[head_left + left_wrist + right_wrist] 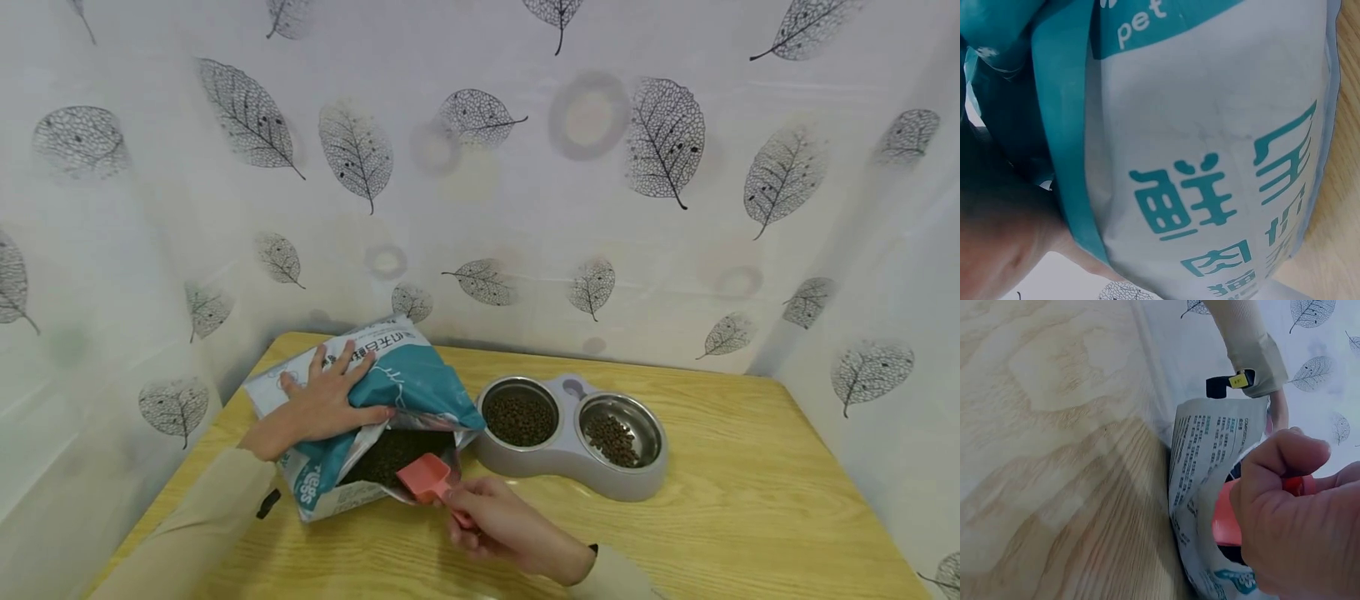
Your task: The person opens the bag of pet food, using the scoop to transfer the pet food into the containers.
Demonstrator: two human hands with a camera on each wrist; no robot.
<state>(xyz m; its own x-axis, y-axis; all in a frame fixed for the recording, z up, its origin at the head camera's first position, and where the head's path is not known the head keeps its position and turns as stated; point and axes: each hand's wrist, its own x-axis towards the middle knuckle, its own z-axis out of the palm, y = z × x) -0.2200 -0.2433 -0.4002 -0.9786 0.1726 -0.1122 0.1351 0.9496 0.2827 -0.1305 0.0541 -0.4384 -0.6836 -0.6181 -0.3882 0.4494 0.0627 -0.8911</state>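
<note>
Clearly — left hand (328,404) splayed on one bag (422,377), right hand (504,523) curled round one scoop (425,477), two bowls (642,427) nearby.

Leaf-print sheeting (517,200) behind wood-grain table (757,492)

Pale sheeting (517,217) printed with dark leaves (666,142) surrounds a yellow wood-grain table (750,500).

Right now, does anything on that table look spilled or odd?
I see no spill. The food bag looks slightly odd, lying down with its mouth gaping, but the left hand rests on it and the right hand holds a scoop there, so it's probably deliberate. The right bowl's kibble sits unevenly, leaving bare metal.
</note>
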